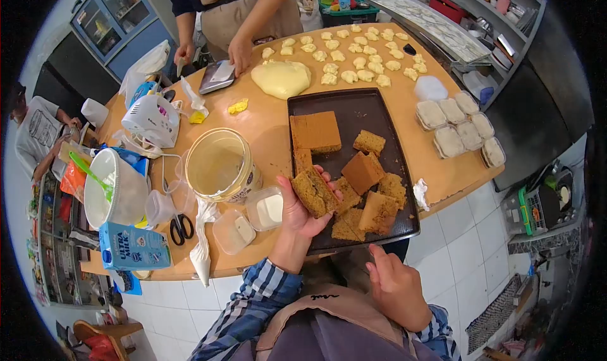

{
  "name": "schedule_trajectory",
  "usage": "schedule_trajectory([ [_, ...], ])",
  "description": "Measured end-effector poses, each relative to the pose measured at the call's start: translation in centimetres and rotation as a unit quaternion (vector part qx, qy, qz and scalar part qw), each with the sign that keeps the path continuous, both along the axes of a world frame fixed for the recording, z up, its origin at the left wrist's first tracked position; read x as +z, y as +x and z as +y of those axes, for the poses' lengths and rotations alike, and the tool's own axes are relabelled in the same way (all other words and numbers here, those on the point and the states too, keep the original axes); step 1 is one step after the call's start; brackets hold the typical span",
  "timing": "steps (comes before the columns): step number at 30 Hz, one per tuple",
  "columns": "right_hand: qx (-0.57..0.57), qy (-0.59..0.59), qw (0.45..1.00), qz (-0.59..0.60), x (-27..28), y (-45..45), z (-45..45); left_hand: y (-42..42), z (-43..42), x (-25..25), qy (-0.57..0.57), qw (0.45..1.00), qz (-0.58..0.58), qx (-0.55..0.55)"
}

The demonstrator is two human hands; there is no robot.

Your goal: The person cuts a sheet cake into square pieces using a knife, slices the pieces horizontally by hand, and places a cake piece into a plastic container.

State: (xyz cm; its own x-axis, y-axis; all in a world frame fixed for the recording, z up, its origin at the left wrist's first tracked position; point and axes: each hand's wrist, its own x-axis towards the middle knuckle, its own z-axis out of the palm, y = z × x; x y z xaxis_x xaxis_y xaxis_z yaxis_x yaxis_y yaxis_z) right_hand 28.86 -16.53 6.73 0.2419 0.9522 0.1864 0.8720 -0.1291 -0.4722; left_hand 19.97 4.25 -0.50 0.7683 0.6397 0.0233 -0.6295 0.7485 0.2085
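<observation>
A piece of brown cake [313,193] rests in my left hand [301,217], fingers wrapped round it, above the left part of a dark baking tray [402,171]. On that tray lie a large cake block [316,131] and several smaller cut pieces, one of them a smooth-topped piece [363,172]. My right hand [395,285] is just off the tray's front edge, its fingers curled; whether they hold anything small is hidden.
Left of the tray stand a tub [218,165], plastic containers [234,232], scissors [182,229], a milk carton [134,247] and a mixer [152,119]. Dough [281,79] and several dough pieces lie behind. Filled boxes [451,110] sit right. Two other people are across and left.
</observation>
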Motion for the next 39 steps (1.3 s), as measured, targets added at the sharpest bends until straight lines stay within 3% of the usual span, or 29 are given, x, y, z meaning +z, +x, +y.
schedule_trajectory([
  [14,0.001,0.020,1.000,0.014,-0.4,-0.1,0.6,0.2,-0.3,-0.5,0.004,1.000,-0.025,-0.018],
  [17,-0.002,0.024,1.000,0.015,-0.6,-0.1,0.8,0.3,-0.4,-0.3,-0.002,0.999,0.034,0.000],
  [32,-0.019,0.021,1.000,0.010,-0.6,-0.4,2.2,0.5,-1.0,0.2,0.000,0.999,0.047,0.005],
  [35,-0.015,0.018,1.000,0.007,-0.4,-0.4,2.2,0.3,-0.7,0.0,-0.043,0.999,0.019,0.005],
  [39,-0.019,0.020,1.000,-0.001,-0.9,-0.3,2.4,0.2,-1.2,0.3,0.000,0.997,0.076,0.017],
])
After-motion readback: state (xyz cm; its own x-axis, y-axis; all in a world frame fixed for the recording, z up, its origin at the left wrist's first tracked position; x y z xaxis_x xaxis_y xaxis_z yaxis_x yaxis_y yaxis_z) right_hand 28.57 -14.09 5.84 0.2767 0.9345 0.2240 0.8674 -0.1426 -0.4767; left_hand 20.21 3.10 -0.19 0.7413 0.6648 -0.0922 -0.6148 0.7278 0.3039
